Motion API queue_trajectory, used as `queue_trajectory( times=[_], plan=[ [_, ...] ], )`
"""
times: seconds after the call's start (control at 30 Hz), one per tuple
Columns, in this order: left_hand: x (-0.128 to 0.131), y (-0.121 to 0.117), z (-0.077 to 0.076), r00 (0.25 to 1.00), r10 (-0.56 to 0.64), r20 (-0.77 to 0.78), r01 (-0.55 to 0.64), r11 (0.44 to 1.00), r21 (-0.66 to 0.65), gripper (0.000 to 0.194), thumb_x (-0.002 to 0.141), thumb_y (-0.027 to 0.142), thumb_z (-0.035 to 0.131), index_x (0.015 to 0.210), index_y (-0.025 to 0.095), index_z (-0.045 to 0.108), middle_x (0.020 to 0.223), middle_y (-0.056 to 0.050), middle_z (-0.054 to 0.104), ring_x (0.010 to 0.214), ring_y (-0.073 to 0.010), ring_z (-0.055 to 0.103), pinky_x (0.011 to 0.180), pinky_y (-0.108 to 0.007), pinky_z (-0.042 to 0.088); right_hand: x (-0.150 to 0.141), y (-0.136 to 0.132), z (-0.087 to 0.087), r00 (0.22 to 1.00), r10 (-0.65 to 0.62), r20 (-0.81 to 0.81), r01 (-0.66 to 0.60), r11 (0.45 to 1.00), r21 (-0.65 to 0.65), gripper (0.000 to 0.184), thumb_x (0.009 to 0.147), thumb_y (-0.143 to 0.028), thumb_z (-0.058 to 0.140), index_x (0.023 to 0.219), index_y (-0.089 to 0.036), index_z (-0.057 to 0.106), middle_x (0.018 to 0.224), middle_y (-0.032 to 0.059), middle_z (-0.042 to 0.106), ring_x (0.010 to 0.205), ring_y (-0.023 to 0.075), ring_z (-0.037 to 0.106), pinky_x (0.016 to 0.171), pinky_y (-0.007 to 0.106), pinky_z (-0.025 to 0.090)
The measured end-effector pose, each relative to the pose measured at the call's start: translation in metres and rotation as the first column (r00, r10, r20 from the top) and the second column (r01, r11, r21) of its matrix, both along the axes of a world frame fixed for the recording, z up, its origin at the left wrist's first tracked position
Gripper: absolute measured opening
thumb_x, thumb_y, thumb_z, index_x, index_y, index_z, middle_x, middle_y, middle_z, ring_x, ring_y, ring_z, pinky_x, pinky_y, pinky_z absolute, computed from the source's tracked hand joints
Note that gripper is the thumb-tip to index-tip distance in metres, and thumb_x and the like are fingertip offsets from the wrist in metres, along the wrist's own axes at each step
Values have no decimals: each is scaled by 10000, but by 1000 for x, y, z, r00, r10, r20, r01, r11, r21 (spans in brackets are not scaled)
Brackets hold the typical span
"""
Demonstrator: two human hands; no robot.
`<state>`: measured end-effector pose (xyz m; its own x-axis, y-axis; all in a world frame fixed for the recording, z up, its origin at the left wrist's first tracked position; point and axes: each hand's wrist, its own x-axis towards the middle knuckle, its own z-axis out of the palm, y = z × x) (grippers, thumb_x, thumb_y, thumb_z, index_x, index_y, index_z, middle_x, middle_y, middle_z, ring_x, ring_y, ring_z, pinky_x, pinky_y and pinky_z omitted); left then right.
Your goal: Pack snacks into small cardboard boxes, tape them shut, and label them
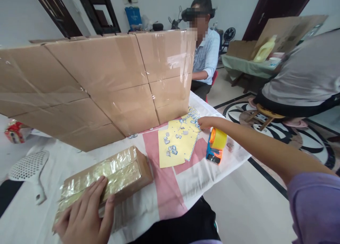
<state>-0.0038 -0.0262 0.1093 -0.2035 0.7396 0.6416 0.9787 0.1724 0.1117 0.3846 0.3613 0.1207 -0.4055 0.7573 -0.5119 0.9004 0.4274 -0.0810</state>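
My left hand (85, 212) lies with fingers stretched out on top of a long cardboard box (124, 166) covered in shiny clear tape. At the far right part of the table, my right hand (205, 123) has its fingers bent together at the edge of overlapping yellow paper sheets (170, 159). Small blue-and-grey cut-out pieces (172, 150) lie scattered on those sheets. Whatever is between my right fingertips is too small to make out. Just below my right wrist sits an orange and blue tape dispenser (215, 155) with a yellow roll.
A tall wall of taped cardboard boxes (114, 84) stands across the table. A white perforated skimmer (32, 169) lies at left. Beyond the boxes sits a person (209, 52); another person (305, 66) sits on a stool at right. The tablecloth (191, 187) is white and pink.
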Motion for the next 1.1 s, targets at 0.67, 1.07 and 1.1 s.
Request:
queue_trajectory(
  times=[0.67,1.07,1.1],
  plan=[
    [4,3,1,999,-25,26,23,998,63,539,1001,347,554,1536,310,500,1333,-88,724,1187,-324,682,963,-450,401,3,16,-12,989,43,139,-29,994,-102,267,983,-407,667,991,-141,663,917,15,669,782,148,638,741,314,550],
    [6,4,1,998,-14,55,11,998,61,537,997,358,557,1530,314,509,1338,-75,722,1183,-323,680,983,-459,394,1,12,-8,986,-10,164,26,995,-96,257,999,-389,657,1027,-135,681,973,31,699,838,162,678,771,331,585],
    [7,4,1,999,-12,53,9,998,63,536,998,358,557,1530,318,509,1337,-73,723,1180,-321,682,984,-459,392,0,13,-8,987,-8,163,25,994,-102,259,1000,-390,656,1018,-133,682,966,31,701,835,161,680,771,331,586]
  ],
)
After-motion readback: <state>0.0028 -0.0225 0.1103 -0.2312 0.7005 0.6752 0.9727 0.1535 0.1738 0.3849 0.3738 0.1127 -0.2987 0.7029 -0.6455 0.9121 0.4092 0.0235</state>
